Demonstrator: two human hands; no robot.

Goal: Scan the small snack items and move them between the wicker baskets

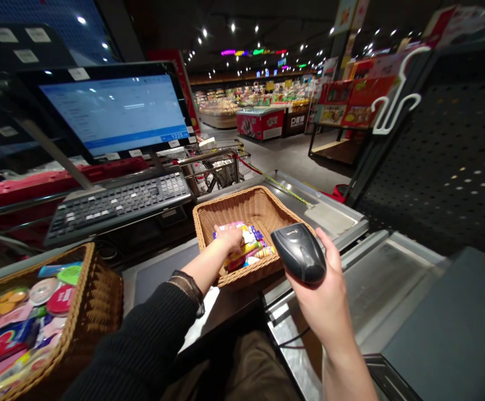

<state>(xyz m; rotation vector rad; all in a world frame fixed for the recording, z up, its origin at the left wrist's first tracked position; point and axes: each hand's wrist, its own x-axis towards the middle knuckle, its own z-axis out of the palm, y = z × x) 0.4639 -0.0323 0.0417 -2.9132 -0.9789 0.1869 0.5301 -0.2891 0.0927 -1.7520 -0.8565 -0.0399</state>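
Note:
My right hand (pixel 324 295) is wrapped round a black barcode scanner (pixel 300 252), held up at the right front corner of a wicker basket (pixel 267 201). Inside that basket, my left hand (pixel 231 239) reaches down onto several colourful candy packets (pixel 251 245) lying at its left side. The left fingertips sink among the packets, so whether they grip one is hidden. The rest of the basket's woven floor shows bare.
A fuller basket (pixel 84 295) of packaged sweets stands at the lower left. Beyond it are a keyboard (pixel 121 201) and a lit monitor (pixel 117 111). Metal counter panels (pixel 387 267) lie to the right, a white hook (pixel 393 106) above. Shopping carts (pixel 223 167) stand behind.

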